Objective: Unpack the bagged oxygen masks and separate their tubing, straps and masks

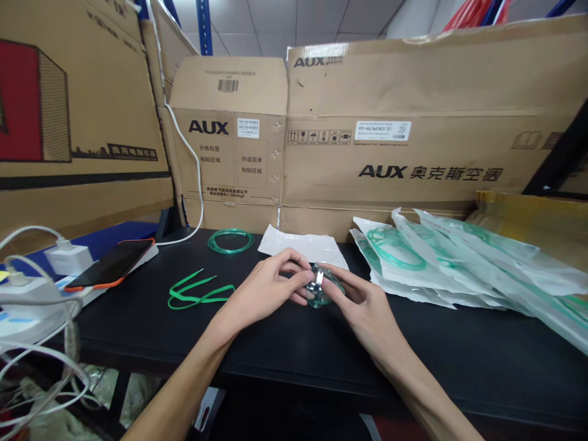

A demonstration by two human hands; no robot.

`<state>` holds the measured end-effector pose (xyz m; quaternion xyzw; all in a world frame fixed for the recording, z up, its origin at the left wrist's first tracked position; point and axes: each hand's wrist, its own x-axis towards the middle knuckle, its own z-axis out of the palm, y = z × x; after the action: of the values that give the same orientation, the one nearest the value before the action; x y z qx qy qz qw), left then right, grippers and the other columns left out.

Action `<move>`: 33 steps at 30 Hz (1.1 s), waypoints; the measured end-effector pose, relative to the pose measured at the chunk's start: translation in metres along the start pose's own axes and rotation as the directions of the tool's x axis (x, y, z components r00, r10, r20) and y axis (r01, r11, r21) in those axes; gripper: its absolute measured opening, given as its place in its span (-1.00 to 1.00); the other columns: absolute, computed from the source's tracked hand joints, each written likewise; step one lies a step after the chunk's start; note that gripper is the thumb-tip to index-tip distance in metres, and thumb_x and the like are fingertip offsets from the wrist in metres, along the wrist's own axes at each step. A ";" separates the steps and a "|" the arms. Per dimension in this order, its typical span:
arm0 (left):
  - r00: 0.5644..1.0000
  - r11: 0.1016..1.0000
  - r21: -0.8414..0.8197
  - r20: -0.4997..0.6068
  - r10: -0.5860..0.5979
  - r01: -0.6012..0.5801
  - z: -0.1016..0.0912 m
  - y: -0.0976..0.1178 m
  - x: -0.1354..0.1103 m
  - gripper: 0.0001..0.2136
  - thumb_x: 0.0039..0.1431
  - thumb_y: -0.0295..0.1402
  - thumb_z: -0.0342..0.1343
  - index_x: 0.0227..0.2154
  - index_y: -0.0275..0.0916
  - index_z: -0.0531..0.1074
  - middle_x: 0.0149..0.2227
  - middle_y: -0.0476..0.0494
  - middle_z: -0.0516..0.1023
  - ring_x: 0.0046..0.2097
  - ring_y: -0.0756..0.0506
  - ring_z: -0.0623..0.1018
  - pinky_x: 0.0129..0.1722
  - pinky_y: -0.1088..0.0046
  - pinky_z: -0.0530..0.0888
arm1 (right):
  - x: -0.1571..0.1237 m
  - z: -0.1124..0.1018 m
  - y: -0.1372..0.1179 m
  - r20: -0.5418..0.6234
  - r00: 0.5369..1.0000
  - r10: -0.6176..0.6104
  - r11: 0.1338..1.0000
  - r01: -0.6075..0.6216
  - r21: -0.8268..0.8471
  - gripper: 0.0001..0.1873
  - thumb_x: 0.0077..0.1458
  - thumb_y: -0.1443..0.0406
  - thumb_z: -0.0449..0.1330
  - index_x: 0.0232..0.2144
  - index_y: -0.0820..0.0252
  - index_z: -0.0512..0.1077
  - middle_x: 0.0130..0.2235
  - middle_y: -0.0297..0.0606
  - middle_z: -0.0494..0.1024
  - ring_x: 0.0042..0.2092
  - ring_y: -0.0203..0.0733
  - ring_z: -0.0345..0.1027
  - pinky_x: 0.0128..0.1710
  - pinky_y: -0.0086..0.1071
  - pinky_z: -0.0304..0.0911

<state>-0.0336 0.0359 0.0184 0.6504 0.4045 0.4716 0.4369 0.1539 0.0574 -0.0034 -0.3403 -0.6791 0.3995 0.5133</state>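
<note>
Between my two hands, above the black table [294, 334], is a clear greenish oxygen mask [316, 298] with a shiny metal nose strip on it. My left hand [280, 278] pinches the mask's left side near the strip. On the other side my right hand [356, 294] grips it, thumb by the strip and fingers behind. Part of the mask is hidden by the fingers. A green elastic strap [197, 299] lies loose left of my left hand. Farther back rests a coil of green tubing [230, 241]. Behind my hands is a white wrapper sheet [301, 241].
Packaged mask sets [427, 257] with green tubing are piled at the right. An orange-edged phone [113, 263] sits at the left beside white chargers [68, 257] and tangled cables. Large cardboard panels [395, 153] stand along the table's back, and a white cable hangs down there.
</note>
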 end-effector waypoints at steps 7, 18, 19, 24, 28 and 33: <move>0.997 0.957 0.280 -0.001 0.083 -0.080 0.007 0.001 -0.003 -0.74 0.27 -0.11 0.16 -0.21 -0.18 0.58 -0.28 -0.07 0.64 -0.27 -0.09 0.62 -0.20 0.41 0.51 | 0.000 -0.002 0.001 -0.036 0.999 -0.016 0.999 0.014 -0.046 -0.58 0.14 0.11 0.31 0.04 0.07 0.56 0.10 -0.22 0.58 0.19 0.06 0.40 0.22 -0.08 0.29; 0.958 0.861 0.465 -0.087 0.275 -0.205 0.008 0.002 -0.002 -0.88 0.26 -0.27 0.22 -0.33 -0.13 0.64 -0.03 -0.04 0.55 -0.06 -0.08 0.54 -0.08 0.44 0.44 | -0.001 -0.003 -0.001 0.015 0.999 -0.047 0.994 0.048 -0.096 -0.58 0.20 0.09 0.25 0.07 0.02 0.53 0.10 -0.20 0.58 0.16 0.11 0.43 0.18 0.00 0.32; 0.957 0.858 0.472 -0.091 0.276 -0.203 0.008 0.002 -0.001 -0.88 0.25 -0.27 0.22 -0.34 -0.13 0.63 -0.03 -0.03 0.55 -0.07 -0.07 0.54 -0.09 0.45 0.45 | -0.001 -0.003 0.000 0.015 0.998 -0.055 0.992 0.056 -0.111 -0.59 0.20 0.10 0.25 0.07 0.02 0.54 0.10 -0.20 0.58 0.15 0.11 0.44 0.16 0.00 0.33; 0.956 0.852 0.479 -0.079 0.282 -0.212 0.008 0.000 0.000 -0.87 0.26 -0.26 0.22 -0.33 -0.14 0.63 -0.02 -0.04 0.52 -0.10 -0.06 0.54 -0.16 0.47 0.46 | -0.001 -0.002 0.003 0.007 0.997 -0.076 0.985 0.076 -0.154 -0.59 0.20 0.14 0.24 0.08 0.05 0.53 0.11 -0.18 0.58 0.13 0.10 0.45 0.14 -0.02 0.34; 0.958 0.844 0.487 -0.046 0.284 -0.226 0.006 0.000 0.000 -0.85 0.26 -0.22 0.21 -0.30 -0.13 0.63 0.00 -0.04 0.50 -0.10 -0.05 0.54 -0.15 0.47 0.45 | -0.001 -0.001 0.002 0.013 0.999 -0.044 0.989 0.045 -0.140 -0.59 0.21 0.15 0.22 0.09 0.06 0.53 0.10 -0.17 0.58 0.15 0.08 0.44 0.15 -0.06 0.33; 0.957 0.820 0.523 -0.027 0.288 -0.232 0.006 0.000 -0.003 -0.86 0.27 -0.24 0.21 -0.31 -0.13 0.62 0.00 -0.02 0.50 -0.13 -0.03 0.52 -0.09 0.45 0.43 | 0.000 -0.003 0.000 0.031 0.999 -0.035 0.989 0.039 -0.142 -0.63 0.20 0.16 0.23 0.04 0.04 0.56 0.12 -0.18 0.56 0.16 0.07 0.42 0.15 -0.07 0.31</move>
<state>-0.0288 0.0325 0.0167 0.7666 0.4454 0.4349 0.1572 0.1566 0.0580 -0.0026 -0.3579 -0.7192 0.3453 0.4853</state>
